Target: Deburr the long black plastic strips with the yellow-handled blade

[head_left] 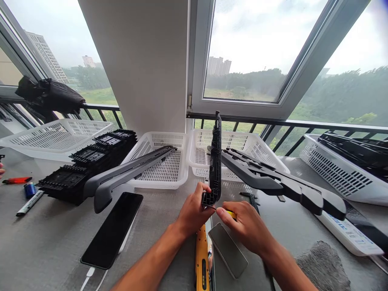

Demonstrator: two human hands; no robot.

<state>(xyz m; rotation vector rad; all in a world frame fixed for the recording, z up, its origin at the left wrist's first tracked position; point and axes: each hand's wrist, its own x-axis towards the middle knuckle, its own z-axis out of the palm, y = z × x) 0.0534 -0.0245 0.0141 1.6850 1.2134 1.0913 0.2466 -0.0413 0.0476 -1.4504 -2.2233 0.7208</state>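
My left hand (192, 210) is closed round the lower end of a long black plastic trim piece (216, 157), which stands upright with its ribbed inner side showing. In my right hand (247, 224) is a yellow utility knife (232, 214). Its thin metal tip touches or lies very near the trim's lower end, close to my left fingers; the exact contact is too small to tell. Below my hands lie a yellow tool (201, 258), its top end hidden under my left hand, and a grey phone-like slab (228, 250). A caliper (251, 198) sits behind my right hand.
Grey trim rails (121, 173) rest on a white basket (182, 182); more rails (291, 182) lean on another basket (269, 151). Black ribbed parts (91, 161) are stacked left, near a large phone (113, 230). A grey cloth (323, 266) lies right. Another person's fingers (1, 170) show at left.
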